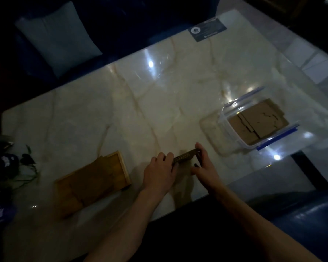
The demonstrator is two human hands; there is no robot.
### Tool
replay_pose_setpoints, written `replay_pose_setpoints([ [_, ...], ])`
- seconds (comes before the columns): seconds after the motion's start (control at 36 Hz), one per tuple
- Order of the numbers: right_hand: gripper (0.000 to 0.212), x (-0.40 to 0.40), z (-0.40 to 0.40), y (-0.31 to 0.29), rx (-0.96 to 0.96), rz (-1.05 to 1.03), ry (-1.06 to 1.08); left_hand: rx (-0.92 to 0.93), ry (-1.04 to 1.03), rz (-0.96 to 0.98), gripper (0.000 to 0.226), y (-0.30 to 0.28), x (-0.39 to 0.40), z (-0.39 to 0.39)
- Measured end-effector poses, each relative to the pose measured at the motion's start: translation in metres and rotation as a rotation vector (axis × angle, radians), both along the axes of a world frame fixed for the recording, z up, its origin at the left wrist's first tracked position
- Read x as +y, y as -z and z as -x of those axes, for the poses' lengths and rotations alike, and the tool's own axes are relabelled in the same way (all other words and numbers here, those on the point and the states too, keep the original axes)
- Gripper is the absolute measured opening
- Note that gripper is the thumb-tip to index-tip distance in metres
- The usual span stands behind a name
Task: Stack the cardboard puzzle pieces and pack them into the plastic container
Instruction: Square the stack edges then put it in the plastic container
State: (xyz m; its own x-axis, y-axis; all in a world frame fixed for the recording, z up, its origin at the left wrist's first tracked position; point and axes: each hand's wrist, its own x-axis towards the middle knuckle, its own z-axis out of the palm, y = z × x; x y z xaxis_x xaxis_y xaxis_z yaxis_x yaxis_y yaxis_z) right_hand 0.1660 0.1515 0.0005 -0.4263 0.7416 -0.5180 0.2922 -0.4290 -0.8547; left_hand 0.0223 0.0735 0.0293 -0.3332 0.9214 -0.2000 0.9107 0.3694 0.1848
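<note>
Cardboard puzzle pieces in a small brown stack (186, 157) stand on edge on the glossy cream marble table (121, 103), pressed between both hands. The left hand (160, 174) has its fingers (169, 157) curled on the stack's left end; the right hand (204, 165) closes on the right end. More flat brown pieces (257, 123) lie inside the clear plastic container with blue clips (233, 137), well apart at the right. A dark card (206, 30) at the far edge carries writing too blurred to read. A wooden tray (95, 182) is dim and hard to make out
</note>
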Motion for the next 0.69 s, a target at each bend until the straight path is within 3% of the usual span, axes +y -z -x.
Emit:
replay_pose_setpoints([
  [0.14, 0.082, 0.015, -0.007, -0.001, -0.097, -0.071, -0.076, -0.007, -0.001, 0.004, 0.025, -0.001, 0.002, 0.003],
  [0.36, 0.087, 0.025, 0.009, -0.007, -0.084, -0.13, -0.122, -0.032, -0.032, 0.015, 0.029, -0.002, 0.009, 0.006],
  [0.53, 0.087, 0.041, -0.001, -0.016, -0.057, -0.146, 0.294, -0.082, -0.025, 0.021, 0.028, -0.003, 0.009, 0.01],
  [0.69, 0.089, 0.015, 0.007, -0.006, -0.074, -0.094, -0.097, -0.046, -0.039, 0.012, 0.029, -0.003, 0.007, 0.011],
])
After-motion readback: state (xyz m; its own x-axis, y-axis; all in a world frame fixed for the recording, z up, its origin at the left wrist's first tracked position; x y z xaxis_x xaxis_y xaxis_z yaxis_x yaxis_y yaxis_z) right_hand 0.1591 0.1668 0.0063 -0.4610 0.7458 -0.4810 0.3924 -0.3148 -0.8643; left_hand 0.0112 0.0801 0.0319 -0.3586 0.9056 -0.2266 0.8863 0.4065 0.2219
